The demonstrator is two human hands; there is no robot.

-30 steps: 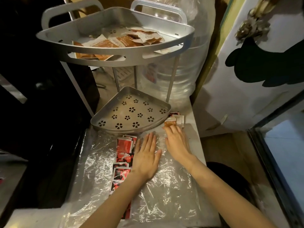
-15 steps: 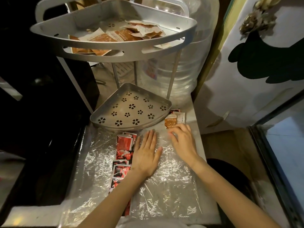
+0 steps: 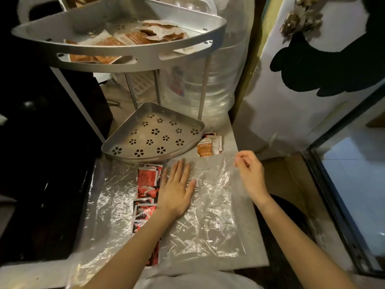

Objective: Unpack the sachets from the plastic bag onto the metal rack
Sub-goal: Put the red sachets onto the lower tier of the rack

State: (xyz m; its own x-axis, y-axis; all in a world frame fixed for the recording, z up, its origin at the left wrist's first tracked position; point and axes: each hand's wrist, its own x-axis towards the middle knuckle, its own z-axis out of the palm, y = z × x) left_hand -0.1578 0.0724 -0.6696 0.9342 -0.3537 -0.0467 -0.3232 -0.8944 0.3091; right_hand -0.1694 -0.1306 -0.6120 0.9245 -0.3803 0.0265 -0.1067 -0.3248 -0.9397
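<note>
A clear plastic bag (image 3: 208, 215) lies flat on the counter in front of the metal rack. My left hand (image 3: 177, 188) presses flat on the bag, fingers spread. Beside it a row of red sachets (image 3: 145, 184) shows through the plastic. My right hand (image 3: 250, 174) pinches the bag's far right corner and lifts it a little. The rack's lower shelf (image 3: 116, 142), with flower-shaped holes, has nothing on it. The upper shelf (image 3: 125, 57) holds several brown and white sachets (image 3: 133, 38). A few brown and white sachets (image 3: 209, 146) lie on the counter right of the lower shelf.
A large clear water bottle (image 3: 208, 80) stands behind the rack. A white door (image 3: 312, 111) is at the right, with a drop to the floor beside the counter's right edge (image 3: 250, 205). A dark surface (image 3: 41, 163) lies at the left.
My right hand has pulled back and to the right from the loose sachets near the rack and has taken hold of the bag's corner. My left hand stays flat on the bag.
</note>
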